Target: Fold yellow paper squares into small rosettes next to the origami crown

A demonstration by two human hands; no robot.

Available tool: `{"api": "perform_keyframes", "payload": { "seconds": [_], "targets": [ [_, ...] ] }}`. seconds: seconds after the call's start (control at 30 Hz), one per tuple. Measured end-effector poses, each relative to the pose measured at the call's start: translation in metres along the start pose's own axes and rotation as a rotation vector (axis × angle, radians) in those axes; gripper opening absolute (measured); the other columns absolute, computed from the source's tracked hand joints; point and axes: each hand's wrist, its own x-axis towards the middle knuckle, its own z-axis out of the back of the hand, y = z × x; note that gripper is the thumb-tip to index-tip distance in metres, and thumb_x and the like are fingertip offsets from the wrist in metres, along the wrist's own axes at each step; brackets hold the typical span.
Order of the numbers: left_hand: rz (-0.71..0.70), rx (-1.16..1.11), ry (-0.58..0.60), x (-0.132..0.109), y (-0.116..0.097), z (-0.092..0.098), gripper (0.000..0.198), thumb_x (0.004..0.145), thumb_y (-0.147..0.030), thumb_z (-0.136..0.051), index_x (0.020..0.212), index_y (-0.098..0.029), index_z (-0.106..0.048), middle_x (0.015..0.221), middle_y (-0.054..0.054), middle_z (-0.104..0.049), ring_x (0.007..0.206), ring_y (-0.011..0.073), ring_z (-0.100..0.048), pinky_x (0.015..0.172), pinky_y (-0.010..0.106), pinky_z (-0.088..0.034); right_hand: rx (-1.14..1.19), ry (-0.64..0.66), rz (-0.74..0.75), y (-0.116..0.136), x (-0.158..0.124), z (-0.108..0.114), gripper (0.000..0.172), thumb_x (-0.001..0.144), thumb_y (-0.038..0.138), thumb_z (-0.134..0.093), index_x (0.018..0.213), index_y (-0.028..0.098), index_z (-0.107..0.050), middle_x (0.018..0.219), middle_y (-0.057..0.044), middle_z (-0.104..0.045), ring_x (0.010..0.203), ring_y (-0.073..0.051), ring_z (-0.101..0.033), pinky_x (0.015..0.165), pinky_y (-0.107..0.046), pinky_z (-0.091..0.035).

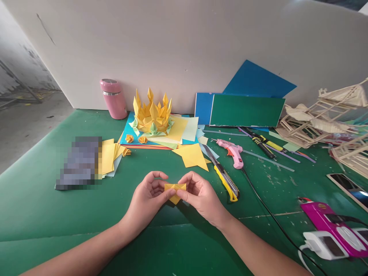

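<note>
I have the left hand [146, 197] and right hand [199, 195] each pinching an end of the folded yellow paper [174, 188], held just above the mat [57, 218] in front of me; mid-crease, I judge; next fold wants edges aligned, thumbs firm.

Craft workshop; glue gun [233, 152], paper sheets [184, 132], stick models [324, 119].

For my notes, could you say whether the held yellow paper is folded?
Folded: the yellow paper is a creased shape between left hand and right hand.
</note>
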Motion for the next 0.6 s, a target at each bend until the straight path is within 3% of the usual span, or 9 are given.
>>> {"api": "perform_keyframes", "payload": {
  "seconds": [0.17,0.37,0.6],
  "targets": [
    [0.021,-0.024,0.018,-0.0006,-0.0037,-0.0011,0.036,0.065,-0.027,-0.076,0.087,-0.019,-0.048,0.062,-0.006,-0.065,0.058,0.0102,-0.062,0.059,0.022,-0.050,-0.034,-0.025,0.092,-0.0017,-0.0024,-0.0014,0.028,0.070,0.031,-0.070,0.086,0.023,-0.048,0.066,0.007,-0.038,0.055,-0.009,-0.041,0.049,-0.020,-0.039],
    [-0.049,0.025,-0.017,-0.0019,-0.0038,-0.0030,0.039,0.066,-0.029,-0.074,0.086,-0.022,-0.041,0.065,-0.005,-0.066,0.060,0.0124,-0.063,0.059,0.024,-0.050,-0.242,-0.009,0.238,0.0007,-0.0049,-0.0026,0.008,0.079,0.028,-0.061,0.082,0.022,-0.056,0.077,0.000,-0.055,0.067,-0.013,-0.053,0.062,-0.026,-0.048],
    [-0.129,0.174,-0.044,-0.0040,0.0010,-0.0032,0.037,0.070,-0.027,-0.069,0.093,-0.023,-0.041,0.073,-0.003,-0.069,0.060,0.0122,-0.063,0.058,0.025,-0.050,-0.399,-0.060,0.334,0.0036,-0.0053,-0.0027,0.004,0.080,0.024,-0.060,0.078,0.020,-0.061,0.078,-0.003,-0.061,0.066,-0.015,-0.056,0.062,-0.028,-0.049]
  ]
}}
